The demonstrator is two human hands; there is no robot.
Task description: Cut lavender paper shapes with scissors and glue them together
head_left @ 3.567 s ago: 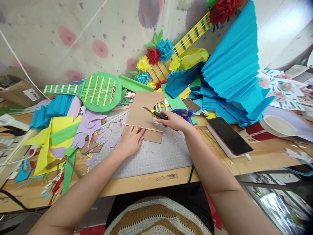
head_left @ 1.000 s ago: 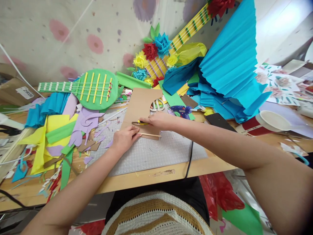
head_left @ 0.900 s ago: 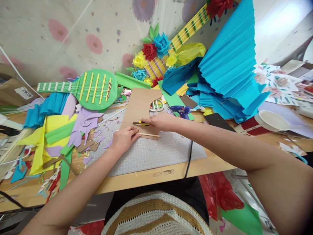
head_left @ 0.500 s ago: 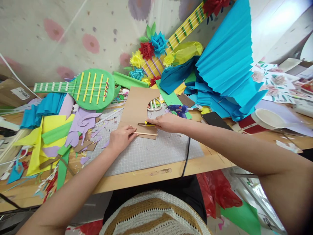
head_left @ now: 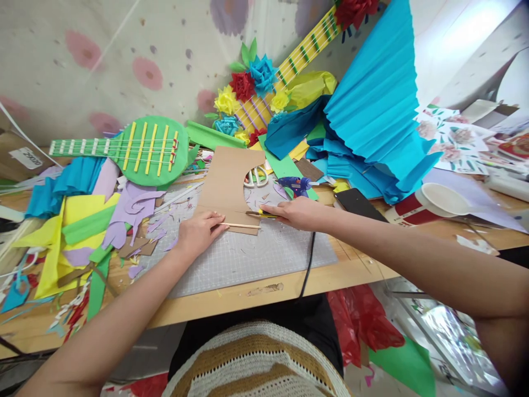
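A brown cardboard cut-out (head_left: 225, 184) lies on the grey cutting mat (head_left: 248, 259). Across its near edge rests a thin wooden stick (head_left: 239, 225). My left hand (head_left: 198, 234) presses down on the left end of that stick, fingers closed over it. My right hand (head_left: 295, 213) is closed around a yellow and black utility knife (head_left: 258, 214), whose blade lies on the cardboard just above the stick, near the right edge of the cut-out.
A green paper guitar (head_left: 142, 149) and coloured paper scraps (head_left: 82, 226) crowd the left. A blue glue gun (head_left: 297, 184), white scissors (head_left: 254, 177), a black phone (head_left: 357, 203), a red paper cup (head_left: 425, 203) and a pleated blue paper fan (head_left: 372, 116) lie behind and right.
The knife has travelled rightward along the cardboard above the stick, from about its middle to near its right edge. My left hand has stayed on the stick.
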